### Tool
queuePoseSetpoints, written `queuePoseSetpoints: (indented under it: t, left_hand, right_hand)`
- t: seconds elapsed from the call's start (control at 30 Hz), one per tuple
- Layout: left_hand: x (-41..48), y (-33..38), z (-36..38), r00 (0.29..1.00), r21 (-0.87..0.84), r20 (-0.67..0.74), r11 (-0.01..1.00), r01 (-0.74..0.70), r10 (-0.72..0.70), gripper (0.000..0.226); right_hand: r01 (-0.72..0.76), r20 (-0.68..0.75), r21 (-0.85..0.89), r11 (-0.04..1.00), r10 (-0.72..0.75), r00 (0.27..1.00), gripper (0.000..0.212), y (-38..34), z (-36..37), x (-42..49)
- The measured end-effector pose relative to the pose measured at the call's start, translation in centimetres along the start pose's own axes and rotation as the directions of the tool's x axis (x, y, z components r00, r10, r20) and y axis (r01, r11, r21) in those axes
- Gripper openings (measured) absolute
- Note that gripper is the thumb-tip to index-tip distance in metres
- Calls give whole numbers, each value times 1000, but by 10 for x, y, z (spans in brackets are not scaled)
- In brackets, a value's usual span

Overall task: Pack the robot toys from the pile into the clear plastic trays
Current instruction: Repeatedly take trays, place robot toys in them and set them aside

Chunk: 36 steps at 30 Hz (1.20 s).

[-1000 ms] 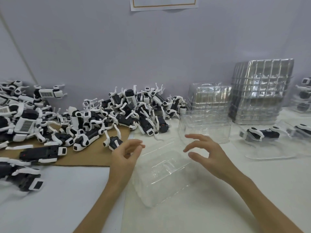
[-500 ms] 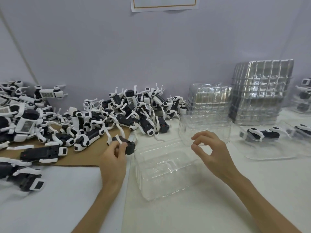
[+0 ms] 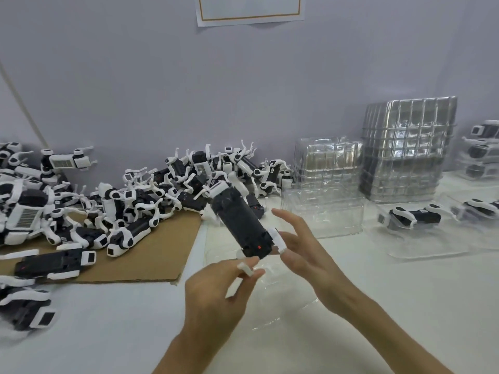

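The pile of robot toys (image 3: 129, 209) is lying on the worktop (image 3: 108, 333) at left. The left hand (image 3: 216, 295) is pinching a white leg of a black robot toy (image 3: 239, 225), holding it above the clear tray (image 3: 280, 298). The right hand (image 3: 305, 255) is touching the toy's other leg, its fingers (image 3: 289, 220) held wide.

White table (image 3: 108, 333) w/ cardboard (image 3: 162, 252), tray stacks (image 3: 405, 152), toys (image 3: 27, 311).
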<state>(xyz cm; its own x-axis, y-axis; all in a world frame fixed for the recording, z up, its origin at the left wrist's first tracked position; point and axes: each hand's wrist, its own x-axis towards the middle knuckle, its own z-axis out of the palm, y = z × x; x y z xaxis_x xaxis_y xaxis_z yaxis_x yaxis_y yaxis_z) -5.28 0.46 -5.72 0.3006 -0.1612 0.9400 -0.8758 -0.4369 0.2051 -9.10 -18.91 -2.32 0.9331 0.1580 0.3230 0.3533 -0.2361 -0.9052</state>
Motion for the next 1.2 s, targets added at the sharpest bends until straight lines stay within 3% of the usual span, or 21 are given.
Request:
queuePoseSetpoints:
  t: [0.1, 0.2, 0.37, 0.5, 0.57, 0.67, 0.77, 0.83, 0.93, 1.03, 1.2]
  left_hand:
    - [2, 4, 0, 995, -21, 62, 997, -72, 73, 17]
    - [6, 8, -2, 987, 10, 128, 996, -93, 91, 17]
    - [6, 8, -3, 953, 24, 251, 983, -183, 172, 31]
    - [7, 11, 1, 924, 28, 308, 969, -247, 227, 27]
    - [7, 9, 1, 935, -35, 302, 983, -182, 184, 17]
    - [5, 1, -3, 971, -93, 232, 995, -37, 57, 29]
    - [7, -10, -6, 973, -43, 174, 986, 162, -152, 29]
    - [9, -16, -6, 909, -18, 202, 927, 375, -364, 40]
    - [10, -26, -8, 755, -140, 273, 752, 644, -596, 49]
    - [13, -32, -13, 694, -215, 312, 663, 717, -649, 50]
    - [15, -33, -11, 702, -250, 376, 663, 706, -606, 55]
  right_hand:
    - [28, 38, 122, 992, -33, 999, 73, -4, 1, 1]
    - [84, 17, 59, 995, -85, 996, 77, -6, 3, 0]
    - [203, -122, -97, 974, -214, 969, 46, -3, 12, 0]
    - [239, -185, -117, 964, -257, 948, 40, -3, 10, -1]
    - [271, -257, -139, 953, -299, 919, 40, -1, 8, 0]
    - [268, -395, -97, 959, -284, 873, 40, 3, -7, 5]
    - [232, -466, -67, 970, -237, 852, 44, 9, -30, 7]
    - [223, -477, -56, 973, -222, 851, 46, 12, -39, 8]
    - [225, -461, -24, 974, -211, 862, 48, 16, -41, 9]
    - [211, -405, -60, 976, -217, 888, 49, 19, -35, 8]
    - [212, -318, -260, 942, -291, 902, 49, 22, -23, 7]
